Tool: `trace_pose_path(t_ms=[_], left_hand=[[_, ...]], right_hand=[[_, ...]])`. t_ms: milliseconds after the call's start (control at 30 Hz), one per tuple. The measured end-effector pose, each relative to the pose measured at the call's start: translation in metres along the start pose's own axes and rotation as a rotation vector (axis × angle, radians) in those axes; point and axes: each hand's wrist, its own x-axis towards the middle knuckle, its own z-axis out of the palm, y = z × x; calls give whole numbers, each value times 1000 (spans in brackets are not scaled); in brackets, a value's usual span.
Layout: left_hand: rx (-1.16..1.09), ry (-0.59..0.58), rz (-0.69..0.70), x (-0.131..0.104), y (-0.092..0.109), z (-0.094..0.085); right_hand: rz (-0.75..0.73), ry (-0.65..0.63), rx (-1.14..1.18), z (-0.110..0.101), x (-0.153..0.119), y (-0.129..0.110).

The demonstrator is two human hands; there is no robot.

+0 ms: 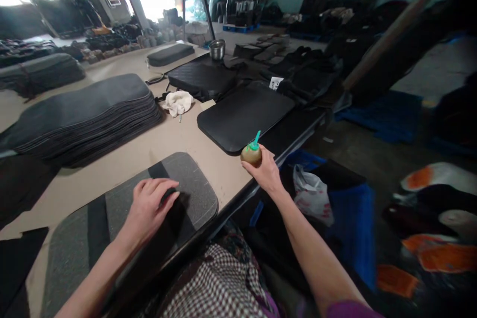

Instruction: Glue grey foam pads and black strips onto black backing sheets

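A dark grey speckled panel (197, 184) with black strips across it lies on the table in front of me. Over its black strip, my left hand (154, 203) has its thumb and fingers closed on a small black piece (168, 194). To the right, my right hand (264, 166) grips a round bottle (250, 156) of yellowish liquid with a green nozzle pointing up. The bottle is at the table's right edge, beside the near corner of a smooth black panel (246, 114).
A tall stack of dark panels (89, 109) stands at the left. A white cloth (178, 103), more black panels and a metal bowl (216, 49) are farther back. Beyond the table's right edge are a plastic bag (313, 196) and a blue crate (352, 228).
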Motion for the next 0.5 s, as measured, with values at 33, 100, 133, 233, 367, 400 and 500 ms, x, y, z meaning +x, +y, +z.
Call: trace_pose_path(t_ms=[33, 100, 133, 233, 367, 400, 500], left_hand=[[-26, -19, -10, 23, 4, 10], [-81, -74, -34, 70, 10, 32], [-99, -95, -48, 92, 12, 44], [-70, -129, -105, 154, 16, 76], [43, -137, -171, 210, 22, 104], [68, -146, -180, 219, 23, 107], [126, -180, -189, 234, 25, 109]], right_hand=[[8, 16, 0, -1, 2, 3], [52, 70, -8, -8, 8, 14], [82, 104, -21, -12, 13, 22], [160, 210, -68, -29, 38, 55], [185, 224, -100, -46, 79, 96], [192, 199, -106, -48, 86, 103], [209, 123, -113, -48, 96, 118]])
